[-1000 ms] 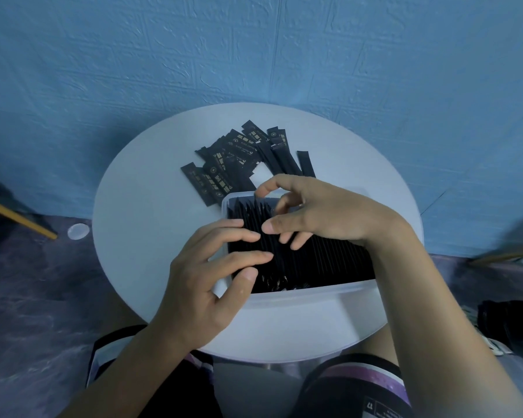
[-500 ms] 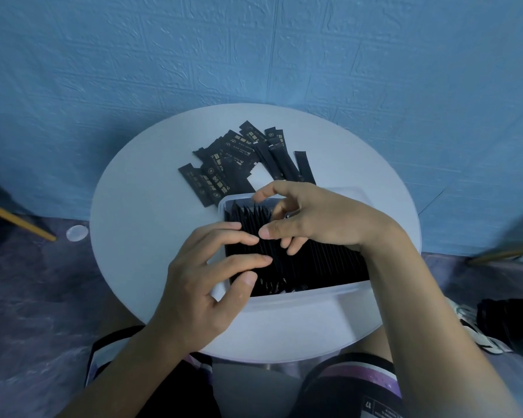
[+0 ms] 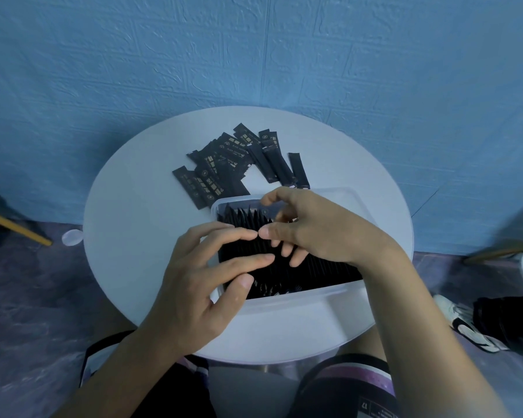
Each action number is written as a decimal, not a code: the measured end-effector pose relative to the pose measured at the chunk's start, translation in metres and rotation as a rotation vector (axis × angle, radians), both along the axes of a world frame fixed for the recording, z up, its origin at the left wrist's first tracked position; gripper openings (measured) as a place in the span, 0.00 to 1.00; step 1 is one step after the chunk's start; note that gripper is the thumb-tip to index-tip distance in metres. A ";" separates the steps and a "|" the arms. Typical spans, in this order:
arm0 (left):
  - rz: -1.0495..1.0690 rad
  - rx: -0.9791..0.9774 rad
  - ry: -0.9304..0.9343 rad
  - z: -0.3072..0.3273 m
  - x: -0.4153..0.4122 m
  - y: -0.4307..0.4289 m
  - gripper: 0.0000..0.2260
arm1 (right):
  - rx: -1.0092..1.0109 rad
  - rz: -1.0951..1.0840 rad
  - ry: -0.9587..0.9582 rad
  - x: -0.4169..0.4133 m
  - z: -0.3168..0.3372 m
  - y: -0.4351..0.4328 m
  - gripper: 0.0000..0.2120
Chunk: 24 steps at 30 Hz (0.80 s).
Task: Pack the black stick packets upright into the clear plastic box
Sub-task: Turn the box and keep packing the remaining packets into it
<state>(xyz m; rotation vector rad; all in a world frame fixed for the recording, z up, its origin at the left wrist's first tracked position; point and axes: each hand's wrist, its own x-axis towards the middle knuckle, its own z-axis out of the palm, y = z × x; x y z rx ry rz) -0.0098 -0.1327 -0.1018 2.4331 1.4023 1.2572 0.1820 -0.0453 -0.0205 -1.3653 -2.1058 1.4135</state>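
A clear plastic box [image 3: 299,300] stands on the round white table [image 3: 139,236], filled with black stick packets standing upright [image 3: 323,268]. Behind it lies a loose pile of black stick packets [image 3: 224,164], flat on the table. My left hand [image 3: 200,285] rests on the packet tops at the box's left end, fingers nearly straight. My right hand [image 3: 320,233] arches over the far left part of the box; its curled fingers dip among the packets and seem to pinch one. The two hands touch at thumb and fingertip.
A blue textured wall rises close behind the table. On the floor at left lie a small white disc [image 3: 72,237] and a wooden leg [image 3: 15,227]. A white shoe [image 3: 465,324] and dark cloth lie at right. My knees are under the table's near edge.
The right hand slid slightly nearer and left, so its thumb now meets my left index fingertip. The left hand barely moved.
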 end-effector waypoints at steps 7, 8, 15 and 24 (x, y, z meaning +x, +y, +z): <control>0.014 0.009 -0.038 -0.005 0.002 0.000 0.19 | 0.053 -0.093 -0.122 0.000 -0.001 -0.006 0.08; 0.014 0.008 -0.041 -0.006 0.002 0.000 0.19 | 0.054 -0.084 -0.160 0.000 0.000 -0.007 0.09; 0.009 0.016 -0.055 -0.006 0.002 0.000 0.19 | 0.123 -0.060 -0.297 -0.006 0.001 -0.012 0.13; 0.013 0.023 -0.052 -0.007 0.002 0.000 0.19 | 0.153 -0.025 -0.359 -0.006 0.000 -0.015 0.12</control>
